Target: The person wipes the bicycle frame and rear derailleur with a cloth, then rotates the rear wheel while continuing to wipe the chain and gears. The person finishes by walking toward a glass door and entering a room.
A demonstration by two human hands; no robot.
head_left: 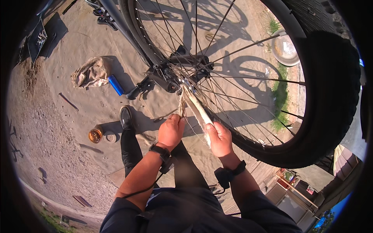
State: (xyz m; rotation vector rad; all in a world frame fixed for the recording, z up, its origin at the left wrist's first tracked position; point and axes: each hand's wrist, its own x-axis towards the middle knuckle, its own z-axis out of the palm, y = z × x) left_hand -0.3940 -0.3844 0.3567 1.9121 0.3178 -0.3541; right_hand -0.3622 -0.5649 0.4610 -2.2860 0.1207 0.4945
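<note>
A bicycle wheel [329,105] with thin dark spokes stands raised in front of me. A pale, frayed strip of cloth [197,106] hangs in two lengths from the hub area [179,77], apparently passed around it among the spokes. My left hand [171,131] is closed on the thinner, stringy length of the cloth. On the wider length, my right hand [220,139] grips with the thumb on top, close to the tyre. How the cloth lies behind the hub is hidden.
To the left on the ground lie a crumpled beige cloth [93,73], a blue cylinder [115,85] and a rusty open tin [95,135]. A round metal basin [285,48] sits beyond the wheel. A dark bicycle frame tube [121,27] rises at the upper left.
</note>
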